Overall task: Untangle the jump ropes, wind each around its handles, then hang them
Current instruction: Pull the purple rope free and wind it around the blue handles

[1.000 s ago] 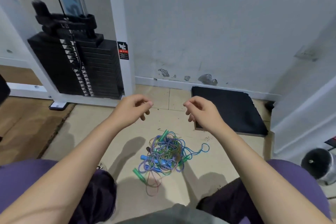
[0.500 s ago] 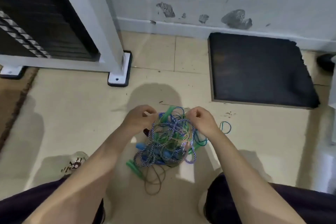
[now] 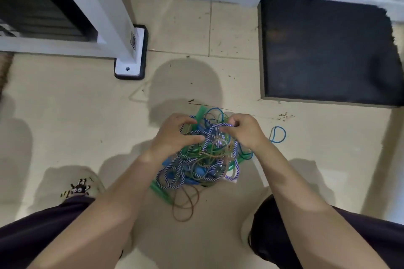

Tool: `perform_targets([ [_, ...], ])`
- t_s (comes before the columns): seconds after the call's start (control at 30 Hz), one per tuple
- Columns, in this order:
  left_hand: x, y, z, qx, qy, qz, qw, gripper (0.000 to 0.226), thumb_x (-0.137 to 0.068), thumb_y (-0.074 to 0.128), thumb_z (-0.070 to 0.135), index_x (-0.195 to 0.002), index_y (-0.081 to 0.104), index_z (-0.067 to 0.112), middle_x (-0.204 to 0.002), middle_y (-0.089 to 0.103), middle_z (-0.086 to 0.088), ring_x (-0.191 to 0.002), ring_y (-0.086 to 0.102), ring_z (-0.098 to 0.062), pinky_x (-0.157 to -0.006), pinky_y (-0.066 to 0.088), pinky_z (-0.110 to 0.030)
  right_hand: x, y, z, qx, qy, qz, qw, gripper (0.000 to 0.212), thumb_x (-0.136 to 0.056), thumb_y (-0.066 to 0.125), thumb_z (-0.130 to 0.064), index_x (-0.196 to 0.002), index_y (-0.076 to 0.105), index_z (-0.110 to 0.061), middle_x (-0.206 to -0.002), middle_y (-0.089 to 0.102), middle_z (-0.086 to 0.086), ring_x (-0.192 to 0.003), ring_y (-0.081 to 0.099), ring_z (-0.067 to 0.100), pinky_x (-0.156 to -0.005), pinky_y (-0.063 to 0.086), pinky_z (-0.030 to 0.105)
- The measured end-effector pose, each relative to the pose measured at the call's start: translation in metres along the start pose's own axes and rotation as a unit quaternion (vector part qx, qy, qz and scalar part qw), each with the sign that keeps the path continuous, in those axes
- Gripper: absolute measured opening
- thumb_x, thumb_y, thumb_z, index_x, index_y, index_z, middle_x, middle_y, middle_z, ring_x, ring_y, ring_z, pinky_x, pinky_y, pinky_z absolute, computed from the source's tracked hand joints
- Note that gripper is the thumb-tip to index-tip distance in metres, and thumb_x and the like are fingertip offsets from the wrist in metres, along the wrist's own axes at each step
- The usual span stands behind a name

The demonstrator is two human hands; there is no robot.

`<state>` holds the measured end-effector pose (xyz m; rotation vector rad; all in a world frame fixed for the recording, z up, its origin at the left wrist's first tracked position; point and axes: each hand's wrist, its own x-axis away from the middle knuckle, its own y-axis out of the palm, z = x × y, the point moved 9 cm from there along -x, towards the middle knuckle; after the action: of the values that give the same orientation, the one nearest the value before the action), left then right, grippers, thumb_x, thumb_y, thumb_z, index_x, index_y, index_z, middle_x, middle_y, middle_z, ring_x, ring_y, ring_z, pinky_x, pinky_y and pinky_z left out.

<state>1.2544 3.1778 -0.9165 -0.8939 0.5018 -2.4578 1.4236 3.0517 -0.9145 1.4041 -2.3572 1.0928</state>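
Observation:
A tangle of jump ropes (image 3: 203, 159) lies on the beige tiled floor between my legs: a blue-and-white braided rope, thin blue, green and brown cords, with green handles (image 3: 160, 191) and blue handles poking out. My left hand (image 3: 175, 135) grips the tangle's upper left side, fingers curled into the cords. My right hand (image 3: 244, 131) pinches a loop of the braided rope at the upper right. A thin blue loop (image 3: 277, 134) trails to the right on the floor. A brown loop (image 3: 185, 205) hangs out toward me.
A white machine post with a black-rimmed foot (image 3: 130, 54) stands at the upper left, a weight stack behind it. A black mat (image 3: 323, 50) lies against the wall at the upper right. My shoe (image 3: 80, 188) is at the lower left.
My hands dropped from mid-air onto the tangle and closed on it. My view tilted down and closer to the floor. The ropes are bunched up between my hands.

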Motion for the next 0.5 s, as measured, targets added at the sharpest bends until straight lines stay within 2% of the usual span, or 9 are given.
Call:
perform_targets([
  [0.1,0.025,-0.004,0.050,0.050,0.023,-0.027,0.998,0.054,-0.067,0.088,0.044,-0.116,0.067,0.034,-0.121,0.062,0.013,-0.108,0.059,-0.008,-0.084,0.044,-0.024,0.026,-0.019,-0.043,-0.004,-0.015,-0.001,1.000,0.036,-0.074,0.084,-0.024,-0.058,0.053,-0.013,-0.056,0.049,0.003,-0.053,0.040,0.013,-0.056,0.033,0.029],
  [0.17,0.048,-0.014,0.086,0.077,0.047,-0.028,0.996,0.059,-0.068,0.090,0.038,-0.121,0.064,0.031,-0.122,0.064,0.012,-0.108,0.061,-0.008,-0.088,0.050,-0.027,0.053,-0.031,-0.077,-0.007,-0.030,-0.003,1.000,0.032,-0.073,0.084,-0.021,-0.057,0.057,-0.014,-0.054,0.054,0.001,-0.053,0.046,0.014,-0.058,0.039,0.029],
  [0.23,0.078,-0.029,0.120,0.087,0.076,-0.026,0.993,0.059,-0.068,0.090,0.036,-0.121,0.064,0.033,-0.118,0.066,0.017,-0.107,0.060,-0.001,-0.088,0.049,-0.023,0.085,-0.047,-0.117,-0.026,-0.056,0.000,0.998,0.032,-0.073,0.085,-0.018,-0.055,0.059,-0.015,-0.052,0.057,0.002,-0.053,0.052,0.017,-0.058,0.045,0.031],
  [0.3,0.113,-0.048,0.156,0.115,0.111,-0.030,0.987,0.051,-0.068,0.090,0.030,-0.113,0.068,0.032,-0.099,0.071,0.021,-0.092,0.062,0.007,-0.077,0.047,-0.015,0.122,-0.068,-0.164,-0.040,-0.098,0.009,0.994,0.030,-0.073,0.085,-0.022,-0.057,0.062,-0.011,-0.053,0.061,0.004,-0.051,0.056,0.017,-0.054,0.048,0.027],
  [0.37,0.148,-0.070,0.190,0.159,0.150,-0.029,0.975,0.043,-0.071,0.089,0.016,-0.108,0.069,0.021,-0.078,0.068,0.017,-0.073,0.060,0.004,-0.069,0.047,-0.012,0.163,-0.092,-0.209,-0.047,-0.141,0.022,0.989,0.028,-0.073,0.085,-0.025,-0.065,0.067,-0.006,-0.056,0.064,0.006,-0.051,0.058,0.016,-0.055,0.049,0.026],
  [0.4,0.166,-0.083,0.207,0.163,0.167,-0.019,0.972,0.041,-0.072,0.088,0.013,-0.108,0.068,0.018,-0.079,0.067,0.014,-0.073,0.059,0.001,-0.071,0.047,-0.014,0.184,-0.103,-0.230,-0.050,-0.162,0.030,0.985,0.028,-0.074,0.084,-0.025,-0.068,0.068,-0.003,-0.059,0.066,0.009,-0.053,0.059,0.017,-0.057,0.050,0.028],
  [0.5,0.220,-0.119,0.254,0.124,0.217,0.012,0.968,0.049,-0.074,0.087,0.021,-0.119,0.066,0.022,-0.104,0.070,0.008,-0.093,0.063,-0.001,-0.084,0.046,-0.014,0.247,-0.136,-0.288,-0.071,-0.235,0.063,0.967,0.028,-0.078,0.081,-0.022,-0.073,0.068,0.002,-0.064,0.069,0.016,-0.059,0.064,0.022,-0.066,0.056,0.039],
])
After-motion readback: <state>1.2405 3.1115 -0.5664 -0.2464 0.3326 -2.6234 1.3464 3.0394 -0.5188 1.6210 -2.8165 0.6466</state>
